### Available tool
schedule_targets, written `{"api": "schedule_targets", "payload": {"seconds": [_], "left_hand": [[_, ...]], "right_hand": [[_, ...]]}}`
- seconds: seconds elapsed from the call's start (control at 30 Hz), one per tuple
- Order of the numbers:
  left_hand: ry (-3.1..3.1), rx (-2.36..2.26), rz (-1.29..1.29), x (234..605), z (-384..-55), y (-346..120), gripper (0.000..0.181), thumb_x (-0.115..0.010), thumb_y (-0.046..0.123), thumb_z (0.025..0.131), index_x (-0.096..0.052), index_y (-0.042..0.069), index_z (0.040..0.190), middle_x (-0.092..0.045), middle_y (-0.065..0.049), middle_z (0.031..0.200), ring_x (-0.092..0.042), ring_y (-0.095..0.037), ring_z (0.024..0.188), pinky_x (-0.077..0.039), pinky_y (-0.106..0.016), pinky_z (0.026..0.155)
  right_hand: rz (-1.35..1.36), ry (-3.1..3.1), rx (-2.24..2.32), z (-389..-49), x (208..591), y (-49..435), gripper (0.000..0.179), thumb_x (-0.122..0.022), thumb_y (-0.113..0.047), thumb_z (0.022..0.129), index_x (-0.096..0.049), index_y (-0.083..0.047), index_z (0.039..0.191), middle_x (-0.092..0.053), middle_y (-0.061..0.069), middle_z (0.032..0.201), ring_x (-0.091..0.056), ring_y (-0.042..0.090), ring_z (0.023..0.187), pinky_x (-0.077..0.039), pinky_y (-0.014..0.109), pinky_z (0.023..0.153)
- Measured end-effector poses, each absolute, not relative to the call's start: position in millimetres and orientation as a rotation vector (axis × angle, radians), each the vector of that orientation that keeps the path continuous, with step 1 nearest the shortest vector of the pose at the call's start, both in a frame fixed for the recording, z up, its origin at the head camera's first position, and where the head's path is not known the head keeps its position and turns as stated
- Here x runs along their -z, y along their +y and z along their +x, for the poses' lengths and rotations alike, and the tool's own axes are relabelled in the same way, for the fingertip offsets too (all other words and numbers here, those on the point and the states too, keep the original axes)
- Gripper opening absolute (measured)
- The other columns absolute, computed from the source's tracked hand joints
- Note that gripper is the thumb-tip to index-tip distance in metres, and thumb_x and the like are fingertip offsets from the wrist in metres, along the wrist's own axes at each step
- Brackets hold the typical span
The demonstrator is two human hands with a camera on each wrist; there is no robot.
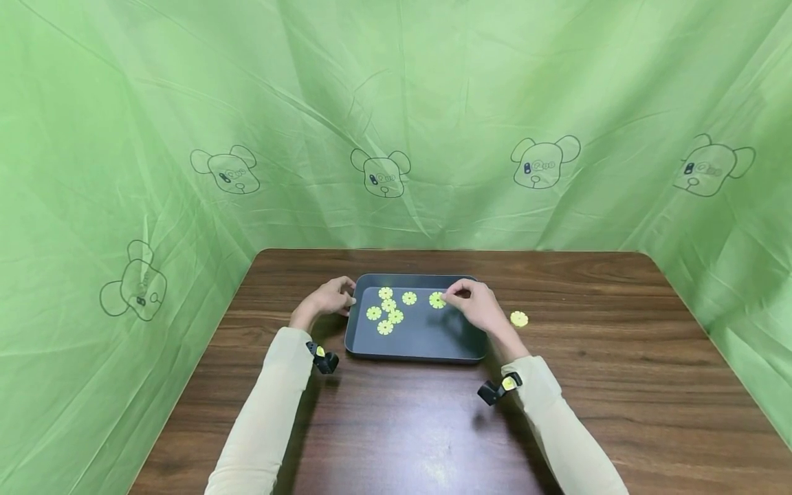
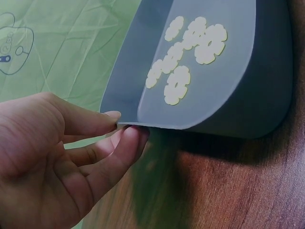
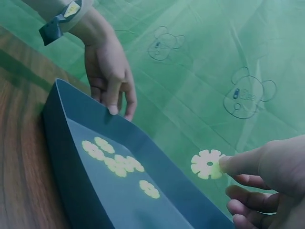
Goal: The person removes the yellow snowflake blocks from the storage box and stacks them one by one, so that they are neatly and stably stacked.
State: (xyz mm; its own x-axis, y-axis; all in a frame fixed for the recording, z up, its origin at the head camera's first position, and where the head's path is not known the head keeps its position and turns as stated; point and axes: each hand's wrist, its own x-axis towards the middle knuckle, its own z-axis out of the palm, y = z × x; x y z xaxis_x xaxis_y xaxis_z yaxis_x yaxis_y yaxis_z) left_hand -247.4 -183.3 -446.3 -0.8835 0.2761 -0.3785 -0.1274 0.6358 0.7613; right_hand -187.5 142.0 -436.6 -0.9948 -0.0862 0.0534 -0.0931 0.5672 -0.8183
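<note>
A dark grey rectangular tray [image 1: 427, 344] lies on the table, with several yellow notched discs [image 1: 386, 327] like snowflake building pieces grouped in its left half. My left hand [image 1: 331, 299] pinches the tray's left rim between thumb and fingers; the left wrist view shows the thumb [image 2: 97, 121] on the inner side of the wall. Over the tray's right half, my right hand [image 1: 475, 306] pinches one yellow notched disc [image 3: 208, 164] by its edge between thumb and index finger. That disc is held above the tray floor, its small centre hole showing.
One more yellow disc [image 1: 519, 319] lies on the wooden table [image 1: 619, 357] right of the tray, beside my right wrist. Green cloth [image 1: 458, 103] printed with bear heads hangs behind the table and along its sides. Each wrist wears a black strapped camera [image 1: 491, 392].
</note>
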Motion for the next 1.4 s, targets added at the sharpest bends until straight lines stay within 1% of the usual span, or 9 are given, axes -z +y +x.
{"api": "schedule_targets", "payload": {"seconds": [0.2, 0.33, 0.47, 0.6, 0.7, 0.83, 1.0, 1.17, 1.4], "left_hand": [[2.397, -1.160, 0.118, 446.1, -248.0, -183.8, 0.040, -0.050, 0.002, 0.094, -0.041, -0.005, 0.133, -0.058, -0.022, 0.095, -0.064, -0.025, 0.080, -0.059, -0.041, 0.083], [2.395, -1.166, 0.130, 445.7, -248.1, -182.9, 0.040, -0.050, 0.001, 0.094, -0.041, -0.006, 0.133, -0.058, -0.025, 0.099, -0.064, -0.026, 0.080, -0.059, -0.041, 0.082], [2.390, -1.172, 0.158, 446.6, -248.6, -182.6, 0.041, -0.050, 0.000, 0.094, -0.040, -0.009, 0.132, -0.057, -0.028, 0.104, -0.065, -0.030, 0.082, -0.059, -0.041, 0.082], [2.396, -1.165, 0.159, 447.2, -248.2, -182.9, 0.040, -0.050, 0.000, 0.094, -0.040, -0.009, 0.132, -0.057, -0.029, 0.104, -0.065, -0.033, 0.084, -0.059, -0.041, 0.081], [2.393, -1.169, 0.151, 446.9, -247.4, -183.1, 0.040, -0.050, 0.000, 0.094, -0.040, -0.009, 0.133, -0.057, -0.029, 0.104, -0.065, -0.036, 0.086, -0.059, -0.041, 0.082], [2.383, -1.180, 0.146, 446.9, -246.9, -183.0, 0.040, -0.050, 0.000, 0.094, -0.040, -0.009, 0.132, -0.057, -0.029, 0.104, -0.065, -0.036, 0.087, -0.059, -0.041, 0.082], [2.387, -1.175, 0.145, 447.8, -247.3, -183.2, 0.040, -0.050, 0.000, 0.095, -0.040, -0.008, 0.133, -0.058, -0.028, 0.102, -0.065, -0.034, 0.085, -0.060, -0.039, 0.081], [2.387, -1.173, 0.136, 449.4, -248.3, -183.7, 0.040, -0.051, 0.000, 0.095, -0.041, -0.008, 0.132, -0.058, -0.029, 0.103, -0.065, -0.035, 0.088, -0.060, -0.036, 0.079], [2.391, -1.166, 0.144, 449.6, -249.0, -184.0, 0.040, -0.050, 0.000, 0.094, -0.040, -0.007, 0.133, -0.058, -0.028, 0.103, -0.065, -0.032, 0.087, -0.060, -0.037, 0.080]], "right_hand": [[0.124, -2.722, -1.434, -188.9, 437.3, 156.8, 0.015, -0.070, -0.024, 0.087, -0.069, -0.009, 0.089, -0.068, 0.006, 0.089, -0.054, 0.014, 0.077, -0.044, 0.023, 0.067], [0.091, -2.691, -1.463, -188.8, 437.2, 167.8, 0.016, -0.069, -0.022, 0.088, -0.070, -0.007, 0.092, -0.069, 0.009, 0.091, -0.054, 0.013, 0.077, -0.044, 0.022, 0.066], [0.038, -2.687, -1.501, -188.7, 436.4, 179.2, 0.019, -0.068, -0.024, 0.089, -0.069, -0.006, 0.094, -0.068, 0.011, 0.096, -0.055, 0.014, 0.082, -0.045, 0.021, 0.070], [0.005, -2.681, -1.533, -188.0, 436.0, 189.9, 0.023, -0.067, -0.026, 0.090, -0.068, -0.004, 0.097, -0.068, 0.013, 0.101, -0.056, 0.018, 0.089, -0.045, 0.022, 0.075], [-0.009, -2.669, -1.532, -187.2, 436.7, 197.0, 0.024, -0.067, -0.027, 0.090, -0.068, -0.003, 0.097, -0.068, 0.014, 0.100, -0.056, 0.018, 0.088, -0.045, 0.020, 0.074], [-0.029, -2.659, -1.506, -185.1, 437.7, 205.7, 0.025, -0.067, -0.027, 0.090, -0.067, -0.002, 0.097, -0.067, 0.013, 0.098, -0.054, 0.014, 0.085, -0.044, 0.019, 0.073], [-0.106, -2.676, -1.514, -181.2, 438.7, 216.0, 0.030, -0.065, -0.030, 0.091, -0.065, -0.003, 0.101, -0.063, 0.010, 0.101, -0.052, 0.015, 0.088, -0.043, 0.022, 0.077], [-0.149, -2.680, -1.548, -178.2, 439.4, 226.7, 0.034, -0.063, -0.033, 0.092, -0.063, -0.001, 0.105, -0.061, 0.014, 0.108, -0.051, 0.020, 0.095, -0.041, 0.027, 0.081], [-0.194, -2.668, -1.463, -174.1, 442.0, 240.7, 0.034, -0.065, -0.033, 0.091, -0.064, -0.001, 0.101, -0.062, 0.010, 0.100, -0.052, 0.014, 0.087, -0.042, 0.020, 0.073]]}}
